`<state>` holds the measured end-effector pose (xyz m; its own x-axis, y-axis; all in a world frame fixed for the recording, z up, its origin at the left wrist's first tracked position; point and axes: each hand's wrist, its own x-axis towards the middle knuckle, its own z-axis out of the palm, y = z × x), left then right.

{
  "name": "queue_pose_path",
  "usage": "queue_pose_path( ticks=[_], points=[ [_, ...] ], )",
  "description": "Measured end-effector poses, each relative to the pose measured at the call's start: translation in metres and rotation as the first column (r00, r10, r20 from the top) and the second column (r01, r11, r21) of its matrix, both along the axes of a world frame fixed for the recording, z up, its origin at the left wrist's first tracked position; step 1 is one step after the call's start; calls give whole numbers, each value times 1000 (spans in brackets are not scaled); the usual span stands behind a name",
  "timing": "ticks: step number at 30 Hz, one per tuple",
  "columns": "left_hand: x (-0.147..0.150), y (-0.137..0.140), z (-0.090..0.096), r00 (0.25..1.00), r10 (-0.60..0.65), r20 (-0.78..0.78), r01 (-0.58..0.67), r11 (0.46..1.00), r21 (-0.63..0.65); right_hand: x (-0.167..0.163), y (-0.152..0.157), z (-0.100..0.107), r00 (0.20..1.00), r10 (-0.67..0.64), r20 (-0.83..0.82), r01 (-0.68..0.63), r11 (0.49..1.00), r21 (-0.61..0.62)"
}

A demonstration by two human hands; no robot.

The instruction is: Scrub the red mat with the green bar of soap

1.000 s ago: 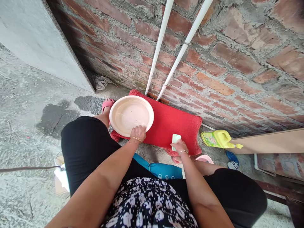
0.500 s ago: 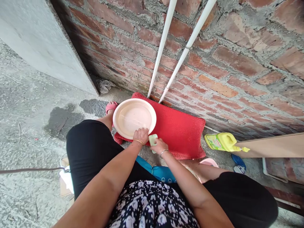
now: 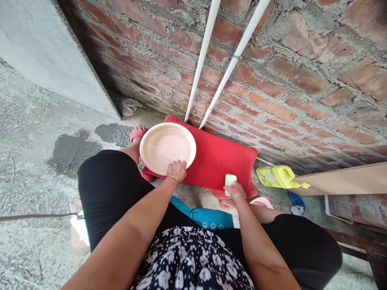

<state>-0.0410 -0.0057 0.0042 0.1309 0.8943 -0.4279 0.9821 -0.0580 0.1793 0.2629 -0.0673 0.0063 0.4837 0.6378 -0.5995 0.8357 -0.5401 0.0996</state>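
Observation:
My left hand (image 3: pixel 177 170) is closed over the near right rim of a cream plastic basin (image 3: pixel 143 151), with its fingers curled to the inside. Shallow water seems to lie in the basin, which rests on the left end of a red mat (image 3: pixel 217 151). In my right hand (image 3: pixel 236 188) is a pale green scrub brush (image 3: pixel 230 179), rectangular, with a small slot near its far end. The brush is over the near right part of the mat; its underside is hidden, so I cannot tell whether it touches.
A brick wall (image 3: pixel 272 96) with two white pipes (image 3: pixel 223 78) rises behind the mat. On the right are a yellow detergent jug (image 3: pixel 276 176), a blue slipper (image 3: pixel 296 203) and a cardboard sheet (image 3: pixel 347 180). A grey slab (image 3: pixel 60 60) leans at the left, near wet concrete (image 3: pixel 71 151).
My right hand has carried the brush from beside the basin to the right end of the mat. My left hand stays on the basin's rim. The view has shifted slightly.

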Motion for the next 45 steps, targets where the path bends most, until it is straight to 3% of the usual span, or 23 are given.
queue_pose_path(
  ticks=[2, 5, 10, 13, 15, 17, 19, 24, 27, 29, 33, 36, 41, 43, 45],
  points=[
    [1, 0, 2, 1000, -2, -18, 2, 1000, -11, 16, -1, 3, 998, -51, 29, 52, 998, -32],
    [1, 0, 2, 1000, 4, -26, -4, 1000, -4, -3, 8, 4, 999, 0, -38, 0, 1000, 13],
    [1, -1, 1, 1000, 4, 12, -4, 1000, 7, -108, 27, -5, 941, 251, -228, -232, 967, 105],
    [1, -1, 1, 1000, 1, -7, -1, 1000, -6, -164, 31, -12, 863, 410, -294, -396, 912, 111],
    [1, -1, 1, 1000, -1, -13, 1, 1000, -8, -182, 32, -15, 816, 497, -294, -483, 867, 126],
    [1, -1, 0, 1000, -3, -5, 3, 1000, 4, -180, 32, -16, 795, 541, -274, -526, 840, 135],
    [0, -1, 0, 1000, -4, 3, 4, 1000, 20, -158, 31, -15, 822, 511, -251, -497, 859, 121],
    [0, 0, 1, 1000, 4, -4, -4, 1000, 7, -56, 17, -5, 974, 198, -113, -194, 980, 48],
    [0, 0, 2, 1000, 10, 2, -10, 1000, 14, -5, 6, 0, 998, 35, -43, -35, 999, 2],
    [0, 0, 2, 1000, 7, 8, -7, 1000, 17, 9, 5, 3, 1000, -20, -15, 20, 1000, -10],
    [1, 0, 1, 1000, 13, 14, -13, 1000, 12, -19, 22, 2, 995, 23, -97, -14, 995, 95],
    [1, 0, 0, 1000, 13, 19, -13, 1000, 12, -71, 46, -2, 974, 113, -195, -76, 980, 186],
    [1, -1, 1, 1000, 13, -5, -13, 1000, -4, -149, 78, -14, 938, 228, -262, -179, 964, 199],
    [1, -1, 1, 1000, 9, -6, -9, 1000, 0, -157, 82, -19, 927, 262, -268, -217, 958, 186],
    [1, -1, 0, 1000, 8, -1, -8, 1000, 6, -145, 79, -21, 930, 276, -244, -237, 955, 180]
  ],
)
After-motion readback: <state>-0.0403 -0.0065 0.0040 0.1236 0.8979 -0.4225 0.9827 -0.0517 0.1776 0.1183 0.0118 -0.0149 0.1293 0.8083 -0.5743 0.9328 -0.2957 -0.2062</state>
